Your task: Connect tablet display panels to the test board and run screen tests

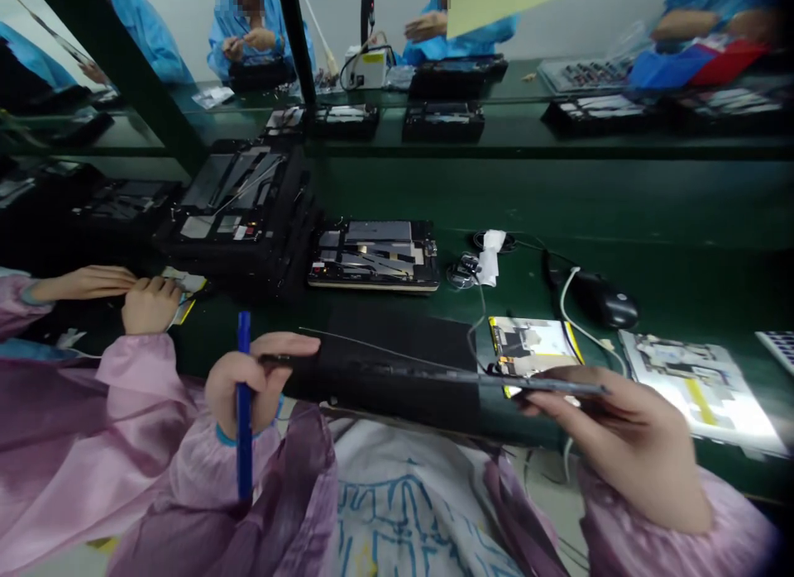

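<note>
A thin dark tablet panel, seen nearly edge-on, spans the space between my hands above the front of the bench. My left hand grips its left end between thumb and fingers, and a blue pen stands upright in the same hand. At the other end, my right hand pinches the panel, thumb below and fingers above. Below the panel lies a black mat. A flat battery with yellow edges rests behind my right fingers, and an opened silver tablet lies to the right.
An opened tablet lies behind the mat, beside a tall stack of tablets. A black mouse and cables are at the right. A co-worker's hands work at the left. More people sit beyond the shelf.
</note>
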Tool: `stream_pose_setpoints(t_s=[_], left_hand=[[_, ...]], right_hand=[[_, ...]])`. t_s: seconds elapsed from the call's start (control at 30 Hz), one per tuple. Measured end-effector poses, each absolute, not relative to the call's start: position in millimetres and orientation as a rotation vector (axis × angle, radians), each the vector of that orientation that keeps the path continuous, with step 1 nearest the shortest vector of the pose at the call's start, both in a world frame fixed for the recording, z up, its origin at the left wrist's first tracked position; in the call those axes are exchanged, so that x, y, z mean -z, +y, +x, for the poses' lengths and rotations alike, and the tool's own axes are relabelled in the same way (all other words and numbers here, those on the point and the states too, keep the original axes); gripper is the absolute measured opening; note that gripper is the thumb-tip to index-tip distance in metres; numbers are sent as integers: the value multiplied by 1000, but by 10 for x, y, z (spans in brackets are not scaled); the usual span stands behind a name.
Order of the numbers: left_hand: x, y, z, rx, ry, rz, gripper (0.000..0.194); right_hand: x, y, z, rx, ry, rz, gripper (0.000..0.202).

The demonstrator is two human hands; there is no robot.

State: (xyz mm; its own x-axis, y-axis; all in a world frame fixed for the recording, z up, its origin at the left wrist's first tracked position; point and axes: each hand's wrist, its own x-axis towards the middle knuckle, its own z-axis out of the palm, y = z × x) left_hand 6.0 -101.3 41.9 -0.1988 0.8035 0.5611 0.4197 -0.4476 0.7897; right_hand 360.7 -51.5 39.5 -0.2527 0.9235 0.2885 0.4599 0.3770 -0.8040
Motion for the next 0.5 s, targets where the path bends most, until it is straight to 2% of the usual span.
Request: stream_pose_setpoints(t_s=[0.07,0.13,0.23,0.33,0.4,0.5], left_hand=[[-478,-1041,3,-1617,1420,2134,21],[-471,-1044,-61,-1489,1328,2449,17],[-317,-1070,-125,-1255,1251,2701,29],[-70,-1142,-146,-1089,1323,2735,24],[63,-1189,-154,-1028,1341,2695,20],[135,-1205,-168,-975,1374,2575,15]], right_hand=[[-343,-555,3670,-582,-1949,-1119,9],[-181,-584,3675,-563,-1999,-1057,8],[124,-631,3621,-576,-2034,-1052,14],[338,-670,3567,-526,-2099,-1103,22],[407,-672,3516,-453,-2079,-1195,21],[441,-644,3339,-323,-2011,-1334,26]])
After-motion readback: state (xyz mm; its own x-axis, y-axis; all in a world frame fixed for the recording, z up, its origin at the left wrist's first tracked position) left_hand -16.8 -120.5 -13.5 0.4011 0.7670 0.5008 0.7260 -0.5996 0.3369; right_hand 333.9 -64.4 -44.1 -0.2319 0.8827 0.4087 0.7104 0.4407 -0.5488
